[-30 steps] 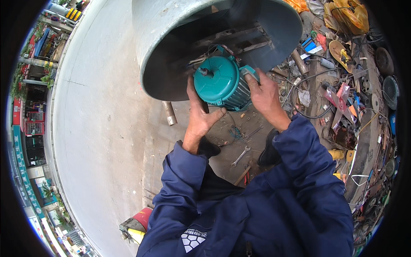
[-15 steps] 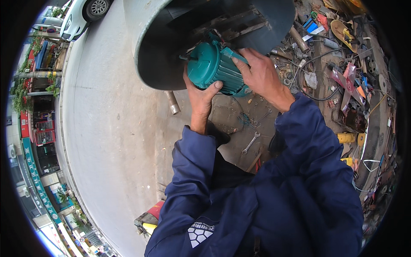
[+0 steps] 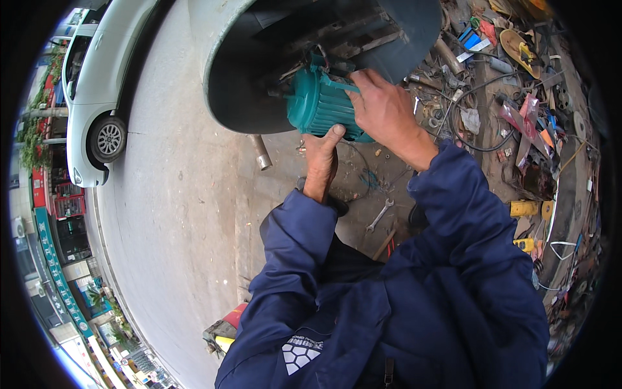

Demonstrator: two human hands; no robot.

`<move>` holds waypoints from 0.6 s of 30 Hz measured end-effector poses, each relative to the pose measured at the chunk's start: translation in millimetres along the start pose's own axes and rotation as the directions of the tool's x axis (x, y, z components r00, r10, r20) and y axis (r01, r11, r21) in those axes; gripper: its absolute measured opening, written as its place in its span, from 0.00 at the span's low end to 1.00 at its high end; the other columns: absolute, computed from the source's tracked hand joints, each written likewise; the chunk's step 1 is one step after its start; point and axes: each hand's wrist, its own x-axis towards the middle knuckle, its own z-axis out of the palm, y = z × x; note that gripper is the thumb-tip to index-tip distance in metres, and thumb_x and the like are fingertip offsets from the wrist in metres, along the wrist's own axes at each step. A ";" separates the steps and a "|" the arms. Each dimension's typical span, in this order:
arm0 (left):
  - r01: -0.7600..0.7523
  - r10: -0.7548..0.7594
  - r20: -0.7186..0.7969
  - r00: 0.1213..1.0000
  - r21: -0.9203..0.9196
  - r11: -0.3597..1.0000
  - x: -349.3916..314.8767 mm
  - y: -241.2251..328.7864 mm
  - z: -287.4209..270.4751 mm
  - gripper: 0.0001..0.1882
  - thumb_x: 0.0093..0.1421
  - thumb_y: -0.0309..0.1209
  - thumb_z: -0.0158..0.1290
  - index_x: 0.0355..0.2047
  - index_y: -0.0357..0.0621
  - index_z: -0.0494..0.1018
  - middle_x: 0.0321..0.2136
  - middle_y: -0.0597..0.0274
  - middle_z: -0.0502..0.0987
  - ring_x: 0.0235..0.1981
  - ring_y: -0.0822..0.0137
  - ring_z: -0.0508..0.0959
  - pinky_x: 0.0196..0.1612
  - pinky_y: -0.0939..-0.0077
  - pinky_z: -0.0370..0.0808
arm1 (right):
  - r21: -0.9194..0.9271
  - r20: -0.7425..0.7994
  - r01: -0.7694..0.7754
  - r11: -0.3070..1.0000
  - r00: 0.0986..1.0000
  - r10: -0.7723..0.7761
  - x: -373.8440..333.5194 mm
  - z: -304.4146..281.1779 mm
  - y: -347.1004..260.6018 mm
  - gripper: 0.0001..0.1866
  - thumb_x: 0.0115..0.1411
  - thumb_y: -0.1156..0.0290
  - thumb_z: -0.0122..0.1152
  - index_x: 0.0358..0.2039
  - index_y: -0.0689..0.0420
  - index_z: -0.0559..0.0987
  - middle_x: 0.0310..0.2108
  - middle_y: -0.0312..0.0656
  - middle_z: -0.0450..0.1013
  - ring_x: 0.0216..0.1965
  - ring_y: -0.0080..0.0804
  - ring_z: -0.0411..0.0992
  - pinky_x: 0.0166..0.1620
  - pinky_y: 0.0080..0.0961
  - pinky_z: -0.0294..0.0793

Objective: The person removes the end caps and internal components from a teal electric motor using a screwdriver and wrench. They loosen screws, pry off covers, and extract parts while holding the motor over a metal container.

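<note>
A teal-green electric motor (image 3: pixel 317 104) sits at the mouth of a large grey metal drum (image 3: pixel 223 71) with dark brackets inside it. My left hand (image 3: pixel 322 159) grips the motor from below, thumb up against its finned body. My right hand (image 3: pixel 384 110) lies over the top and right side of the motor, fingers wrapped on it. Both arms wear dark blue sleeves. The motor's far end and its mounting are hidden inside the drum.
A short metal pipe (image 3: pixel 260 153) and a spanner (image 3: pixel 379 216) lie on the concrete ground. Scattered tools, cables, scrap and a yellow box (image 3: pixel 523 209) crowd the right side. A white car (image 3: pixel 97 84) stands at the left on the open pavement.
The motor has turned from end-on to sideways and shifted up toward the drum. My right hand has moved over its top, my left hand further under it.
</note>
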 end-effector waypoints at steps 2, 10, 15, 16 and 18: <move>0.002 -0.002 -0.024 1.000 -0.011 1.000 0.2 -1.9 2.1 0.42 0.56 0.32 0.75 0.66 0.34 0.65 0.57 0.56 0.77 0.57 0.62 0.78 0.63 0.64 0.73 | -0.025 0.003 0.027 0.999 1.000 -0.027 0.6 0.1 -4.1 0.14 0.62 0.70 0.65 0.48 0.59 0.81 0.40 0.51 0.79 0.33 0.58 0.82 0.36 0.50 0.83; -0.061 0.058 -0.043 0.997 -0.080 0.995 2.2 -3.4 2.4 0.36 0.55 0.27 0.73 0.62 0.33 0.71 0.53 0.57 0.80 0.53 0.63 0.80 0.60 0.65 0.75 | 0.065 0.040 0.018 0.998 0.999 -0.020 2.3 -3.2 -3.2 0.16 0.63 0.70 0.65 0.50 0.60 0.81 0.43 0.51 0.78 0.40 0.60 0.80 0.42 0.50 0.82; -0.071 0.067 -0.121 0.990 -0.031 0.997 -0.1 -7.3 8.2 0.36 0.55 0.29 0.73 0.62 0.34 0.71 0.53 0.57 0.80 0.53 0.64 0.80 0.60 0.66 0.75 | 0.189 0.083 -0.001 0.982 0.996 -0.015 8.4 -13.5 4.7 0.20 0.61 0.69 0.68 0.53 0.60 0.81 0.45 0.52 0.78 0.46 0.59 0.80 0.48 0.48 0.80; -0.077 0.073 -0.129 0.989 -0.023 0.997 0.2 -8.1 9.3 0.36 0.55 0.29 0.73 0.62 0.34 0.71 0.52 0.57 0.80 0.52 0.64 0.80 0.61 0.66 0.75 | 0.217 0.066 0.006 0.976 0.998 -0.021 9.1 -18.0 5.5 0.20 0.60 0.69 0.69 0.53 0.60 0.81 0.46 0.52 0.78 0.47 0.59 0.79 0.50 0.48 0.79; -0.078 0.075 -0.120 0.990 -0.015 0.997 0.3 -9.6 9.8 0.38 0.55 0.30 0.74 0.63 0.35 0.69 0.53 0.57 0.79 0.53 0.64 0.79 0.61 0.65 0.75 | 0.165 0.006 0.062 0.984 0.998 -0.064 9.4 -29.9 6.8 0.25 0.57 0.76 0.67 0.57 0.60 0.81 0.48 0.46 0.76 0.40 0.42 0.80 0.46 0.35 0.78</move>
